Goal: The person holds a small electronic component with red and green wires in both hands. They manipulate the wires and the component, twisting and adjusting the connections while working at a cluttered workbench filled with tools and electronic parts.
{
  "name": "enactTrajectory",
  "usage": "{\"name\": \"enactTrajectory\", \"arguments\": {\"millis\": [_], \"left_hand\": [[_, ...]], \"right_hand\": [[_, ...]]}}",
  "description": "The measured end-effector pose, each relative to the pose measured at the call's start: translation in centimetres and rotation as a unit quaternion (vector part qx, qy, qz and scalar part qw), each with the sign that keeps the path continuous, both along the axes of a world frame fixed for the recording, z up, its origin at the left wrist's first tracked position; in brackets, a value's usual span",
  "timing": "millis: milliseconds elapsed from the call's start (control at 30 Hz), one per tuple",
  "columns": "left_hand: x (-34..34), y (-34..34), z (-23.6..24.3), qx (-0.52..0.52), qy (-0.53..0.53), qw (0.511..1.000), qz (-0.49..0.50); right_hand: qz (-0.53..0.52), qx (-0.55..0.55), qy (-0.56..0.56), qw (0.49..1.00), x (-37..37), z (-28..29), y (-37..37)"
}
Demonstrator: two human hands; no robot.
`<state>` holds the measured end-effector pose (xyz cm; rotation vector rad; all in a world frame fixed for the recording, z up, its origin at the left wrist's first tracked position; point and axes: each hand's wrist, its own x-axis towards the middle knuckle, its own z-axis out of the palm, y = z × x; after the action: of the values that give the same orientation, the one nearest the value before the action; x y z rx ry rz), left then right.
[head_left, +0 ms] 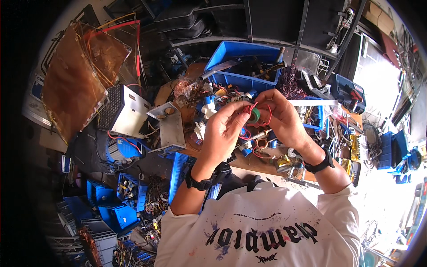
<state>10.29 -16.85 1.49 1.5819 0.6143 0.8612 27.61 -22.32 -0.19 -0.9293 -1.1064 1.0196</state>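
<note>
Green ring, red wire, above tabletop near its front edge: left hand nearer, pinching ring; right hand curled just rightward, grip unclear.

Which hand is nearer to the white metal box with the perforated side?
Left. The left hand is to the right of the white metal box, across a metal bracket; the right hand is farther right.
</note>
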Motion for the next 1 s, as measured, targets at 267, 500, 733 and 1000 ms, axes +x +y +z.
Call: {"name": "enactTrajectory", "arguments": {"millis": [267, 500, 733, 1000], "left_hand": [[-0.1, 0.5, 0.2, -0.014, 0.007, 1.000, 0.004], [0.0, 0.6, -0.1, 0.004, 0.031, 0.999, 0.015], [0.7, -0.7, 1.1, 0.046, 0.037, 0.998, 0.005], [0.6, 1.1, -0.1, 0.039, 0.004, 0.999, 0.010]], "right_hand": [[-0.033, 0.134, -0.269, 0.953, 0.8, 1.9, -0.6], [0.031, 0.128, -0.262, 0.956, 2.0, 2.7, -0.7], [0.120, -0.001, -0.096, 0.988, 2.6, 3.7, -1.0], [0.070, 0.005, 0.239, 0.968, 3.9, 2.4, -1.0]]}}
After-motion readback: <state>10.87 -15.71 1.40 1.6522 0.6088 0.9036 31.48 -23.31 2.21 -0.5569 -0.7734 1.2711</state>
